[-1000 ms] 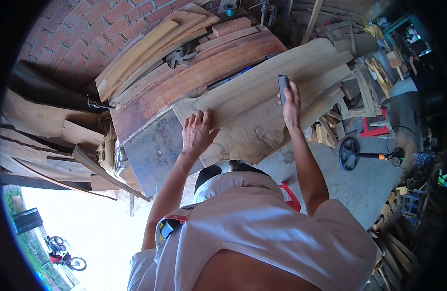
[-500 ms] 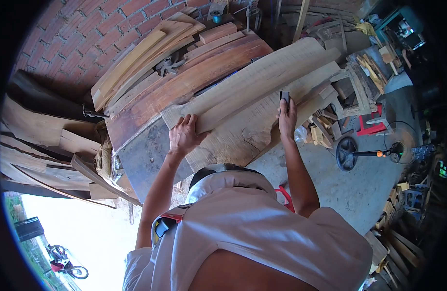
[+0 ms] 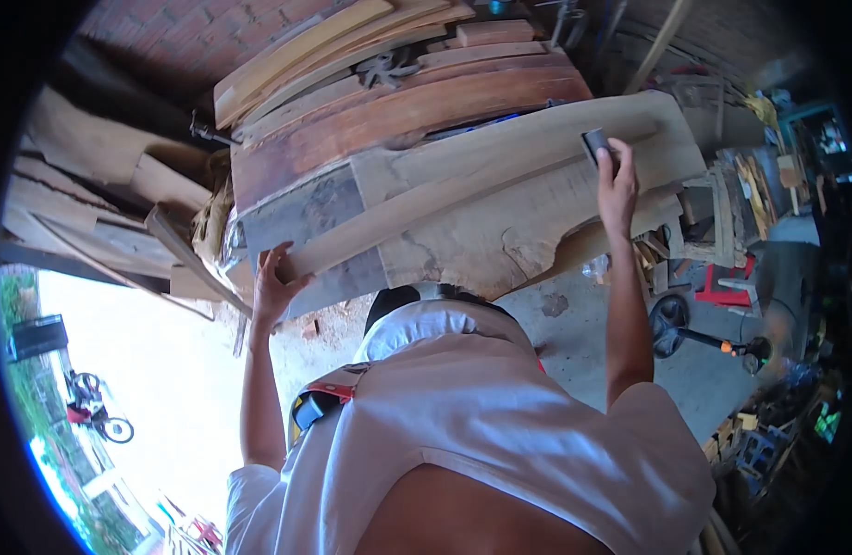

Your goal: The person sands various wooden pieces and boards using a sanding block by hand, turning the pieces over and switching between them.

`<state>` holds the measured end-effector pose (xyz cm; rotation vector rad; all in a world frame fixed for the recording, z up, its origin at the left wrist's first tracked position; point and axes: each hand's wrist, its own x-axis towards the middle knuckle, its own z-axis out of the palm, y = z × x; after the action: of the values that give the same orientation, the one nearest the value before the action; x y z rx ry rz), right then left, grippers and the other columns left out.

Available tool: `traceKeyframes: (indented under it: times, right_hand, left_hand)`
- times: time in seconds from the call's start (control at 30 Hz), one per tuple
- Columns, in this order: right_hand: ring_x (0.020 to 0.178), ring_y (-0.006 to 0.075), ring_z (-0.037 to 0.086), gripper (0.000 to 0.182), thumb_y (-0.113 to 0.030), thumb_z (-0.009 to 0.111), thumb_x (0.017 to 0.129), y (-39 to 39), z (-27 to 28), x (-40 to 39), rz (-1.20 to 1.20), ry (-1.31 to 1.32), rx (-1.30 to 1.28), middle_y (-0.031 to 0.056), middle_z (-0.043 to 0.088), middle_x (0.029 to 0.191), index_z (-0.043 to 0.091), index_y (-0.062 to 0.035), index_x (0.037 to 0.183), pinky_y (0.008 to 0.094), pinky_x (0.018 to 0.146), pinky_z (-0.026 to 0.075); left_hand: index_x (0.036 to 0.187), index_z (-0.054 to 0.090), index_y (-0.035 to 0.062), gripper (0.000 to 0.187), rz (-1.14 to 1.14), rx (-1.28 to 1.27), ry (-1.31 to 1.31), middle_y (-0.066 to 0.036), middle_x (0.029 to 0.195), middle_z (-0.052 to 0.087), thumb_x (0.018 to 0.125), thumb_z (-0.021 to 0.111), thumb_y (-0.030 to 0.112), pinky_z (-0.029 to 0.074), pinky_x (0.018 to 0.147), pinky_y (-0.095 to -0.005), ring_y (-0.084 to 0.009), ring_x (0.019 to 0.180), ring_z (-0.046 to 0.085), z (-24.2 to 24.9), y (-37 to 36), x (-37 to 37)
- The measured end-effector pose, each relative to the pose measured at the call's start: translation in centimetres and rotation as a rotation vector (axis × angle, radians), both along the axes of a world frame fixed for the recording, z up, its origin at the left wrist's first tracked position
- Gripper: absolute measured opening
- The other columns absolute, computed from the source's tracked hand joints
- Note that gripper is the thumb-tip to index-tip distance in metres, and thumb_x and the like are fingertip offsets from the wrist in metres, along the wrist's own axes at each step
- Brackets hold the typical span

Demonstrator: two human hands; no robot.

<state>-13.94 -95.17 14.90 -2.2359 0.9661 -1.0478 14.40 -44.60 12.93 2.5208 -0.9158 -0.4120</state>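
Note:
A long narrow wooden plank (image 3: 426, 202) lies slantwise over a wide, rough-edged board (image 3: 481, 245). Its near left end sticks out past the wide board, above a dark grey tabletop (image 3: 306, 217). My left hand (image 3: 276, 285) has its thumb and fingers around that end. In my right hand (image 3: 618, 185) is a small dark grey block (image 3: 595, 145), pinched between thumb and fingers. The block is over the right part of the plank.
Behind the boards lie a reddish plank (image 3: 407, 106) and a stack of lighter planks (image 3: 306, 55). Leaning wood sheets (image 3: 102, 148) stand at the left. To the right are wood scraps (image 3: 653, 264), a red stool (image 3: 727, 282) and a standing fan's base (image 3: 668, 326) on the concrete floor.
The narrow plank has slid left across the wide board, my left hand moving with its end. My right hand has moved right and away with the block. The whole view has shifted.

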Motion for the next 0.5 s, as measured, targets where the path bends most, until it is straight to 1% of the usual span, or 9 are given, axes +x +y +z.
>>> traceKeyframes:
  times: [0.03, 0.07, 0.13, 0.2, 0.23, 0.3, 0.37, 0.47, 0.5]
  right_hand:
    - [0.101, 0.0408, 0.060, 0.028, -0.027, 0.057, 0.099, -1.5, -0.6, 0.6, -0.009, 0.041, -0.001, 0.0206, 0.064, 0.108, 0.057, -0.0079, 0.119, 0.0461, 0.088, 0.046]
    - [0.102, 0.0391, 0.059, 0.025, -0.024, 0.058, 0.098, -2.7, -1.1, 1.0, -0.010, 0.152, -0.142, 0.0184, 0.063, 0.108, 0.059, -0.0097, 0.118, 0.0462, 0.089, 0.045]
    - [0.105, 0.0335, 0.056, 0.021, -0.021, 0.060, 0.096, -4.6, -2.3, 1.6, -0.009, 0.139, -0.417, 0.0122, 0.058, 0.110, 0.068, -0.0119, 0.114, 0.0448, 0.090, 0.044]
    - [0.106, 0.0326, 0.054, 0.025, -0.023, 0.062, 0.095, -4.9, -2.2, 1.2, -0.066, 0.307, -0.502, 0.0094, 0.057, 0.111, 0.070, -0.0134, 0.116, 0.0442, 0.090, 0.045]
    - [0.107, 0.0331, 0.053, 0.031, -0.029, 0.060, 0.097, -4.9, -2.3, 0.9, -0.044, 0.368, -0.480, 0.0106, 0.055, 0.114, 0.067, -0.0123, 0.122, 0.0443, 0.091, 0.045]
    - [0.108, 0.0336, 0.052, 0.038, -0.034, 0.058, 0.098, -4.4, -2.4, 0.7, -0.020, 0.433, -0.467, 0.0118, 0.053, 0.117, 0.065, -0.0113, 0.127, 0.0443, 0.092, 0.045]
    - [0.111, 0.0344, 0.050, 0.054, -0.044, 0.052, 0.099, -3.9, -2.2, 0.4, -0.073, 0.616, -0.420, 0.0152, 0.048, 0.125, 0.053, -0.0074, 0.139, 0.0440, 0.095, 0.045]
    - [0.115, 0.0345, 0.048, 0.064, -0.049, 0.049, 0.100, -4.4, -2.3, 0.1, -0.065, 0.747, -0.399, 0.0177, 0.043, 0.130, 0.043, -0.0048, 0.145, 0.0443, 0.097, 0.045]
    - [0.114, 0.0360, 0.049, 0.061, -0.045, 0.048, 0.101, -4.6, -2.4, 0.2, -0.069, 0.751, -0.437, 0.0180, 0.045, 0.128, 0.041, -0.0054, 0.146, 0.0451, 0.095, 0.047]
  left_hand:
    - [0.133, 0.054, 0.0121, 0.066, 0.156, -0.237, 0.175, -0.012, 0.121, 0.057, 0.079, 0.078, 0.042, 0.047, 0.095, -0.0417, -0.0289, 0.111, 0.057, -1.4, 1.0, -0.1]
    - [0.135, 0.053, 0.0126, 0.063, 0.321, -0.482, 0.333, -0.012, 0.128, 0.056, 0.085, 0.073, 0.046, 0.046, 0.097, -0.0421, -0.0276, 0.115, 0.056, -2.4, 2.2, -0.2]
    - [0.140, 0.049, 0.0129, 0.060, 0.727, -0.761, 0.680, -0.012, 0.138, 0.050, 0.094, 0.061, 0.049, 0.045, 0.099, -0.0435, -0.0256, 0.120, 0.054, -3.1, 2.1, -1.1]
    - [0.127, 0.054, 0.0110, 0.045, 0.742, -0.760, 0.858, -0.006, 0.115, 0.054, 0.098, 0.056, 0.045, 0.057, 0.086, -0.0362, -0.0205, 0.105, 0.061, -4.5, 2.3, -1.1]
    - [0.116, 0.055, 0.0107, 0.037, 0.786, -0.893, 0.957, -0.003, 0.104, 0.052, 0.099, 0.055, 0.044, 0.062, 0.078, -0.0350, -0.0184, 0.097, 0.062, -3.4, 0.8, -2.1]
    - [0.116, 0.053, 0.0090, 0.037, 0.823, -0.979, 0.958, -0.004, 0.102, 0.052, 0.099, 0.055, 0.042, 0.063, 0.075, -0.0371, -0.0202, 0.096, 0.063, -3.8, 0.2, -2.4]
    - [0.117, 0.053, 0.0084, 0.038, 0.805, -1.000, 0.913, -0.005, 0.102, 0.052, 0.099, 0.055, 0.042, 0.063, 0.073, -0.0371, -0.0209, 0.095, 0.064, -4.0, -0.1, -2.3]
    - [0.120, 0.051, 0.0069, 0.044, 0.781, -0.964, 0.902, -0.008, 0.106, 0.054, 0.098, 0.056, 0.044, 0.063, 0.073, -0.0371, -0.0236, 0.094, 0.065, -3.9, 0.1, -1.7]
    - [0.121, 0.051, 0.0065, 0.046, 0.769, -0.935, 0.957, -0.010, 0.108, 0.055, 0.097, 0.057, 0.046, 0.063, 0.073, -0.0371, -0.0251, 0.094, 0.066, -3.8, 0.4, -1.6]
